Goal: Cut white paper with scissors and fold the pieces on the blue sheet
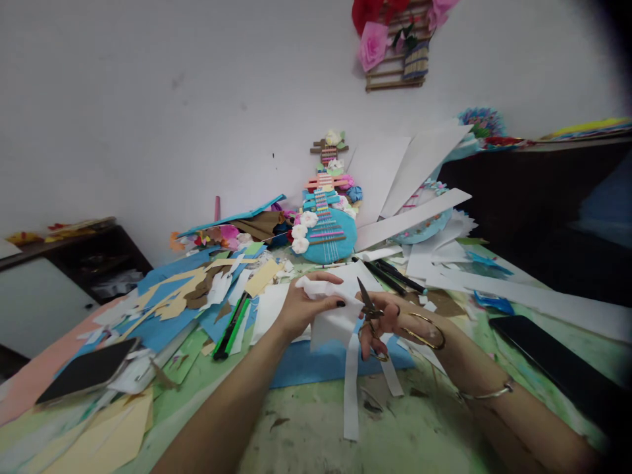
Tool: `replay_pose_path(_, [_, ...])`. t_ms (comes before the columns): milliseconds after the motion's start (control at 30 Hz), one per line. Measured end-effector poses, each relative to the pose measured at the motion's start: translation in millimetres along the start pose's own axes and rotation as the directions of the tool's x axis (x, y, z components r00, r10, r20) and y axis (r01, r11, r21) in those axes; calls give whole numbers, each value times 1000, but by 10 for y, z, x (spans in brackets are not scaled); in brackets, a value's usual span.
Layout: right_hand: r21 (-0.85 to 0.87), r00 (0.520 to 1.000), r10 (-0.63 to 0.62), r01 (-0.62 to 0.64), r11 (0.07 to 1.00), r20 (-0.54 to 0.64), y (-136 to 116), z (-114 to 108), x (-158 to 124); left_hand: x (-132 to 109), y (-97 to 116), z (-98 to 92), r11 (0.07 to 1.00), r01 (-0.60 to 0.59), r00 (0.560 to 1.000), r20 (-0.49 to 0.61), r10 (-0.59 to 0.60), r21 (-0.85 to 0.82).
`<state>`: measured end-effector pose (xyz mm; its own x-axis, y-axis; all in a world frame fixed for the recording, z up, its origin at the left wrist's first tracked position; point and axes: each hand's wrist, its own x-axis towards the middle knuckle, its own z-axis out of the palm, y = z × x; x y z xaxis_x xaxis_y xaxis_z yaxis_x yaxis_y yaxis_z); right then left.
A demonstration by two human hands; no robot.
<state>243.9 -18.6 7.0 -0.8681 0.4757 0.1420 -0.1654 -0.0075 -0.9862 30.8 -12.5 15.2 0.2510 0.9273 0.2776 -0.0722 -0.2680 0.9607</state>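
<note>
Left hand point(309, 306) pinches one white paper point(333, 329) over blue sheet point(306, 370) on desk point(301, 434). Right hand point(382, 322) curls round one pair of scissors point(364, 294), fingers at the handles. Two white strips point(350, 401) below my hands; one black phone point(548, 355) right.

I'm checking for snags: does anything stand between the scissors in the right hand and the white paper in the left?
Nothing visible does. The scissors in the right hand are right by the edge of the white paper. The left hand's thumb lies over the paper, left of the blades.
</note>
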Motion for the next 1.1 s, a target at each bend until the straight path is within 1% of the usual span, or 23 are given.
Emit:
replay_pose_path(200, [-58,998,63,-63,996,-14,-9,-26,-24,-3,20,-8,1000,13,1000,23,-13,3])
replay_pose_path(333, [-95,997,59,-63,993,-48,-45,-11,-23,1,26,-32,1000,5,999,54,-6,9])
replay_pose_path(467, [-64,998,56,-57,996,-12,-47,2,-11,6,33,-50,999,-28,998,59,26,40])
replay_pose_path(600, [-56,1000,3,-2,998,12,-38,17,4,10,29,-50,997,-34,999,37,32,73])
replay_pose_path(767, [-27,997,-18,20,999,75,18,-12,42,8,11,-41,1000,-4,999,45,3,11])
replay_pose_path(833, [-23,996,-20,22,1000,82,34,-23,49,7,9,-41,1000,-3,999,52,3,-2])
replay_pose_path(1100, [-83,999,20,-23,996,-31,-67,56,9,5,-1,-50,999,9,997,77,-6,-35])
